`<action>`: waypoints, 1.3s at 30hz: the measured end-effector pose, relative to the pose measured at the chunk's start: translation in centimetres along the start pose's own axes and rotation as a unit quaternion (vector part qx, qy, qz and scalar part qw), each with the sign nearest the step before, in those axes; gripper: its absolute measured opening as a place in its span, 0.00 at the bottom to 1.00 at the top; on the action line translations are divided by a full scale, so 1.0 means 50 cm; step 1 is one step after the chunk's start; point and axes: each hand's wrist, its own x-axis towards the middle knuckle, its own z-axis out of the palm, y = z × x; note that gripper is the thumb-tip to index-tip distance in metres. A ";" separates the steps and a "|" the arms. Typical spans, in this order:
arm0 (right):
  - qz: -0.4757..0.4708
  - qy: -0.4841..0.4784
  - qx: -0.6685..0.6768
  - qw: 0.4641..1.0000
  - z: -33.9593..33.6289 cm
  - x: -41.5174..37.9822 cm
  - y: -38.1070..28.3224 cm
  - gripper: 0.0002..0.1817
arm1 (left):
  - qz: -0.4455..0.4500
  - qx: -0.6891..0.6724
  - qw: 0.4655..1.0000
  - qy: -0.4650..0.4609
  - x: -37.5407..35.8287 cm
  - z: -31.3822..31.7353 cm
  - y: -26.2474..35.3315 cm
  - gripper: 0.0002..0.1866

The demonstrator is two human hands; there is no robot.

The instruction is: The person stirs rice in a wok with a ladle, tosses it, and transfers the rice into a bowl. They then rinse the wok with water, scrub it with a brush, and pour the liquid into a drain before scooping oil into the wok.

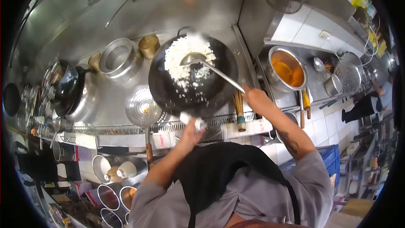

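Note:
A large black wok (162,88) sits on the stove, with white rice (179,59) piled toward its far side and loose grains spread nearer to me. My right hand (258,101) is closed round the long handle of a metal ladle (194,58), whose bowl rests in the rice. At the wok's near rim, my left hand (193,134) grips a folded white cloth (190,120); the cloth hides whatever part of the wok lies under it. A pale blur, perhaps rice or steam, shows at the wok's far side.
A perforated skimmer (144,105) lies left of the wok, with stacked metal pots (119,61) behind. On the right are a bamboo brush (239,116) and a pot of orange liquid (287,69). Another person (369,103) stands at far right.

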 end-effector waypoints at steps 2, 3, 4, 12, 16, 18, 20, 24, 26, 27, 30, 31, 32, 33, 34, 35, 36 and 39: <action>-0.009 0.049 0.081 0.995 -0.034 -0.025 -0.009 0.22 | 0.048 0.041 0.998 0.004 -0.029 0.016 -0.006 0.09; -0.013 0.045 0.082 0.996 -0.057 -0.026 -0.026 0.22 | 0.052 0.026 0.998 0.023 -0.018 0.021 0.006 0.09; -0.025 0.084 0.147 0.985 -0.096 -0.034 -0.048 0.22 | 0.066 0.025 0.997 0.025 0.002 0.038 0.042 0.09; -0.051 -0.016 0.783 0.620 -0.245 -0.014 -0.170 0.26 | 0.088 0.040 0.995 -0.001 0.127 0.104 0.180 0.06; 0.000 -0.106 0.866 0.488 -0.025 0.061 -0.123 0.28 | 0.081 0.019 0.997 -0.002 0.126 0.115 0.175 0.06; 0.106 -0.144 0.846 0.502 0.098 0.102 -0.104 0.24 | 0.077 0.001 0.997 -0.002 0.129 0.114 0.174 0.07; 0.227 -0.186 0.832 0.471 0.177 0.151 -0.077 0.19 | 0.089 0.003 0.996 -0.004 0.147 0.100 0.165 0.07; 0.236 -0.146 0.670 0.688 0.103 0.148 -0.142 0.15 | 0.086 -0.006 0.996 0.021 0.137 0.109 0.170 0.07; 0.219 -0.157 0.698 0.663 0.049 0.102 -0.154 0.14 | 0.086 -0.012 0.996 0.022 0.144 0.109 0.165 0.07; 0.199 -0.168 0.726 0.636 0.039 0.083 -0.151 0.13 | 0.085 -0.018 0.996 0.034 0.150 0.106 0.163 0.08; 0.234 -0.197 0.695 0.651 0.102 0.096 -0.101 0.12 | 0.087 -0.022 0.995 0.042 0.152 0.103 0.167 0.08; 0.260 -0.204 0.649 0.685 0.127 0.108 -0.080 0.12 | 0.089 -0.018 0.995 0.036 0.152 0.106 0.164 0.08; 0.275 -0.175 0.615 0.718 0.130 0.127 -0.070 0.10 | 0.088 -0.017 0.995 0.036 0.154 0.103 0.161 0.08; 0.272 -0.176 0.614 0.720 0.133 0.147 -0.057 0.10 | 0.079 -0.017 0.996 0.032 0.159 0.103 0.162 0.08; 0.237 -0.119 0.570 0.778 0.138 0.167 -0.045 0.10 | 0.071 -0.018 0.997 0.030 0.159 0.101 0.166 0.08; 0.202 -0.060 0.522 0.827 0.144 0.184 -0.034 0.10 | 0.073 -0.019 0.997 0.032 0.160 0.099 0.167 0.08; 0.201 -0.061 0.521 0.827 0.142 0.204 -0.027 0.10 | 0.072 -0.024 0.997 0.025 0.159 0.101 0.167 0.08; 0.169 0.033 0.355 0.919 0.150 0.268 -0.006 0.10 | 0.056 -0.029 0.998 0.026 0.144 0.115 0.175 0.08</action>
